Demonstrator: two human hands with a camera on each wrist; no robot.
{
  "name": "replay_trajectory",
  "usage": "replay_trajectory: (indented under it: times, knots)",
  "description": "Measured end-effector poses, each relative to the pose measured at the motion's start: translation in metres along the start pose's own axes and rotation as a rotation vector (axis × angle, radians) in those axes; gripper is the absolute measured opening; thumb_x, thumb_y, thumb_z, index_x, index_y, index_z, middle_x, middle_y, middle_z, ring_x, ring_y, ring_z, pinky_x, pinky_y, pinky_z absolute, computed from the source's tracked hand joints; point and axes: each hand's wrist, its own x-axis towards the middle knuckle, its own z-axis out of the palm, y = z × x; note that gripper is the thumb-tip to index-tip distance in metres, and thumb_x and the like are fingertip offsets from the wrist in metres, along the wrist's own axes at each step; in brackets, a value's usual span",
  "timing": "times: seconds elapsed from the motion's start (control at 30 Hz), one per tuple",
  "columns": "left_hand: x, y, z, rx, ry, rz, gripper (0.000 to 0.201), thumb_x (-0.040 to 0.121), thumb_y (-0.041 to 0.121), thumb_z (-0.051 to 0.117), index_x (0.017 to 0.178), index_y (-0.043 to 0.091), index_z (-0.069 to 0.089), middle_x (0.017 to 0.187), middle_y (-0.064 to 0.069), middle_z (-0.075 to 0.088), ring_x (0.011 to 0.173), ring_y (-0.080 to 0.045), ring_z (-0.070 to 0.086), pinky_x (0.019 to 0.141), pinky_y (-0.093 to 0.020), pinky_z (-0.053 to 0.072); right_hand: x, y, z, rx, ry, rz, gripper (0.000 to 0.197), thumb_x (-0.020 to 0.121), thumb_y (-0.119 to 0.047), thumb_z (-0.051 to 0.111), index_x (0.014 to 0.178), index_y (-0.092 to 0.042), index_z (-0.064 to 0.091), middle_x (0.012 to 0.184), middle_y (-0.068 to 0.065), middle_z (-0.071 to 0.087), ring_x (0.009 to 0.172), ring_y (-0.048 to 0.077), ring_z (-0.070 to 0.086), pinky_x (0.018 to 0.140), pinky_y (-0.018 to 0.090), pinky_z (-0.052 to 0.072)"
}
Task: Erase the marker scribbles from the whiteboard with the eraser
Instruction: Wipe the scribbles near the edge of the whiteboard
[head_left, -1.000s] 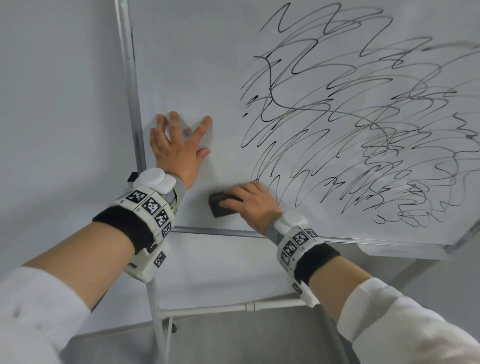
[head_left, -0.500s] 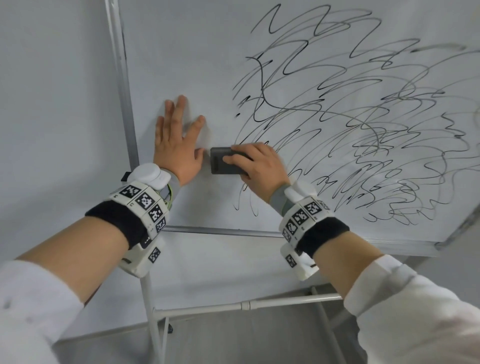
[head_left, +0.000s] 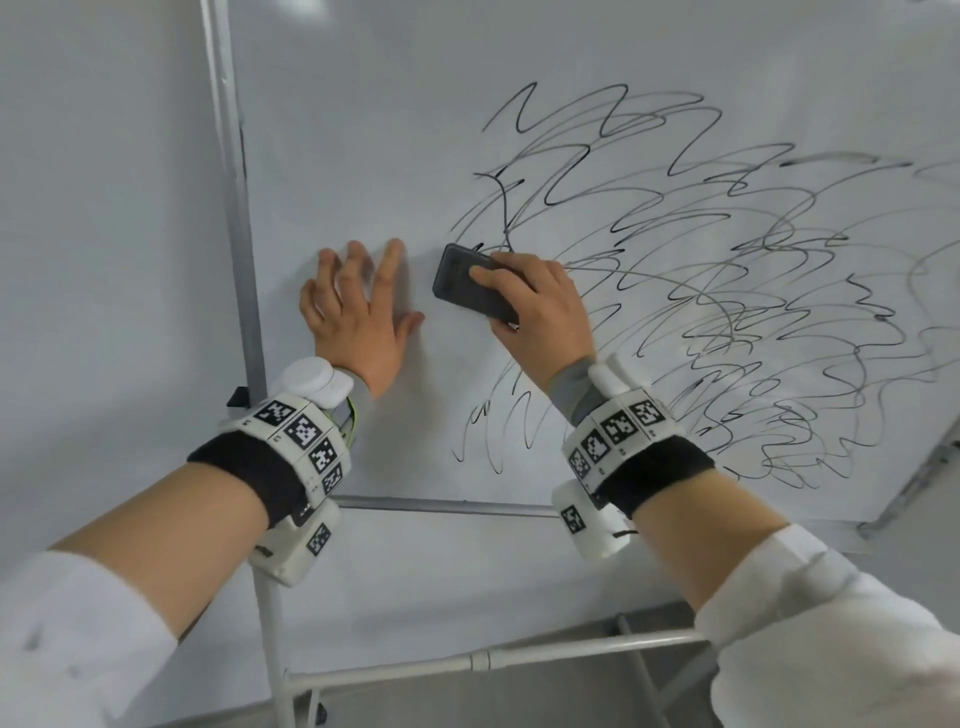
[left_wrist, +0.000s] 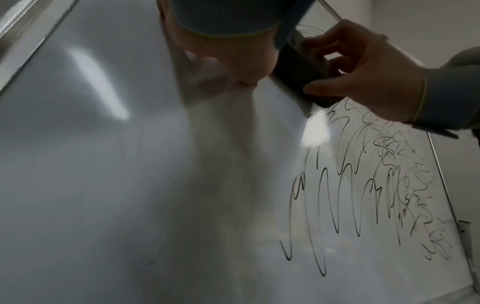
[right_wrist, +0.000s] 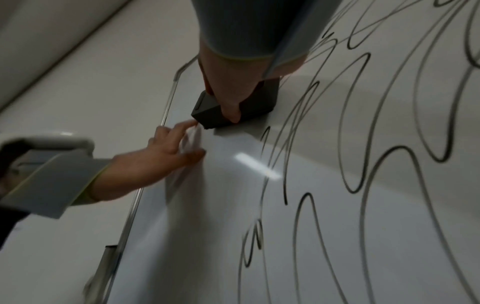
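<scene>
A whiteboard (head_left: 363, 130) (left_wrist: 103, 185) (right_wrist: 221, 226) carries dense black marker scribbles (head_left: 727, 291) (left_wrist: 363, 195) (right_wrist: 376, 164) over its middle and right. My right hand (head_left: 535, 306) (left_wrist: 363, 78) (right_wrist: 228, 86) grips a dark grey eraser (head_left: 462, 283) (left_wrist: 298, 67) (right_wrist: 207, 111) and holds it flat on the board at the scribbles' left edge. Just left of the eraser, my left hand (head_left: 358, 306) (right_wrist: 161, 156) presses on bare board with straight, spread fingers. In the left wrist view only the heel of the left hand (left_wrist: 221, 51) shows.
The board's metal frame (head_left: 234, 234) runs down just left of my left hand, and its bottom rail (head_left: 441, 504) lies below both wrists. A white stand bar (head_left: 493, 660) crosses underneath. A plain grey wall (head_left: 93, 260) fills the left.
My right hand has carried the eraser up from near the bottom rail to the scribbles' left edge. The left hand stays flat on the board, slightly shifted.
</scene>
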Motion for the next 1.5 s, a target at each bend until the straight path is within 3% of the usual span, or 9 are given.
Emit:
replay_trajectory:
  times: [0.23, 0.37, 0.5, 0.7, 0.83, 1.1, 1.23, 1.33, 1.5]
  knots:
    - [0.009, -0.005, -0.004, -0.018, 0.022, 0.051, 0.049, 0.091, 0.039, 0.038, 0.135, 0.020, 0.038, 0.135, -0.022, 0.033, 0.125, -0.045, 0.026, 0.098, -0.063, 0.025, -0.023, -0.006, 0.016, 0.014, -0.122, -0.136, 0.053, 0.065, 0.001, 0.070, 0.113, -0.020, 0.059, 0.112, 0.009, 0.064, 0.088, 0.035, 0.057, 0.073, 0.046, 0.049]
    - [0.023, -0.006, -0.011, -0.079, 0.147, 0.126, 0.028, 0.087, 0.028, 0.041, 0.112, 0.017, 0.047, 0.135, -0.011, 0.025, 0.129, -0.036, 0.022, 0.102, -0.060, 0.026, 0.028, 0.003, -0.009, -0.009, -0.033, -0.046, 0.050, 0.066, -0.002, 0.071, 0.114, -0.015, 0.063, 0.116, 0.010, 0.062, 0.092, 0.035, 0.057, 0.078, 0.045, 0.049]
    - [0.035, 0.004, -0.016, -0.115, 0.175, 0.201, 0.018, 0.090, 0.015, 0.043, 0.097, 0.002, 0.052, 0.142, -0.025, 0.035, 0.134, -0.045, 0.027, 0.104, -0.057, 0.027, 0.048, -0.001, -0.011, -0.022, 0.058, 0.026, 0.050, 0.065, -0.001, 0.071, 0.114, -0.013, 0.064, 0.117, 0.012, 0.061, 0.094, 0.035, 0.056, 0.080, 0.043, 0.048]
    - [0.044, 0.008, -0.026, -0.124, 0.174, 0.106, 0.039, 0.083, 0.010, 0.061, 0.120, 0.005, 0.050, 0.137, -0.018, 0.044, 0.129, -0.040, 0.036, 0.100, -0.052, 0.030, 0.042, -0.001, -0.013, -0.027, -0.059, -0.068, 0.052, 0.065, -0.001, 0.074, 0.114, -0.013, 0.065, 0.114, 0.013, 0.062, 0.089, 0.036, 0.058, 0.075, 0.046, 0.050]
    - [0.050, 0.012, -0.044, -0.066, 0.050, 0.069, 0.071, 0.084, 0.016, 0.059, 0.145, 0.018, 0.023, 0.137, -0.014, 0.038, 0.120, -0.037, 0.035, 0.101, -0.047, 0.027, 0.081, 0.016, -0.036, -0.016, 0.098, 0.120, 0.052, 0.071, -0.005, 0.071, 0.120, -0.014, 0.060, 0.121, 0.011, 0.058, 0.098, 0.034, 0.055, 0.084, 0.042, 0.048]
    - [0.055, 0.018, -0.056, 0.014, 0.002, 0.102, 0.070, 0.082, 0.014, 0.058, 0.143, 0.016, 0.024, 0.147, -0.013, 0.021, 0.137, -0.036, 0.011, 0.111, -0.047, 0.012, 0.067, -0.004, -0.020, -0.043, -0.013, -0.005, 0.055, 0.064, -0.002, 0.076, 0.116, -0.011, 0.063, 0.113, 0.016, 0.061, 0.084, 0.040, 0.058, 0.073, 0.044, 0.052]
    - [0.066, 0.016, -0.060, 0.012, -0.036, 0.211, 0.069, 0.085, 0.010, 0.056, 0.144, 0.005, 0.020, 0.157, -0.007, 0.000, 0.144, -0.026, -0.005, 0.116, -0.040, 0.001, 0.105, 0.021, -0.049, -0.002, 0.144, 0.186, 0.053, 0.073, -0.011, 0.071, 0.124, -0.015, 0.057, 0.120, 0.012, 0.056, 0.096, 0.034, 0.056, 0.081, 0.039, 0.049]
    - [0.068, 0.017, -0.060, -0.032, -0.003, 0.223, 0.064, 0.085, 0.014, 0.058, 0.140, 0.001, 0.028, 0.156, -0.006, 0.012, 0.144, -0.027, 0.007, 0.116, -0.042, 0.013, 0.121, 0.023, -0.052, -0.005, 0.228, 0.291, 0.054, 0.075, -0.012, 0.070, 0.127, -0.017, 0.055, 0.122, 0.010, 0.054, 0.098, 0.031, 0.056, 0.081, 0.039, 0.049]
    - [0.071, 0.026, -0.058, -0.043, 0.073, 0.169, 0.053, 0.087, 0.026, 0.060, 0.131, 0.001, 0.042, 0.151, -0.010, 0.028, 0.139, -0.033, 0.021, 0.107, -0.048, 0.026, 0.093, 0.001, -0.027, -0.056, 0.069, 0.038, 0.056, 0.066, -0.004, 0.074, 0.120, -0.012, 0.061, 0.117, 0.018, 0.059, 0.090, 0.040, 0.059, 0.077, 0.044, 0.052]
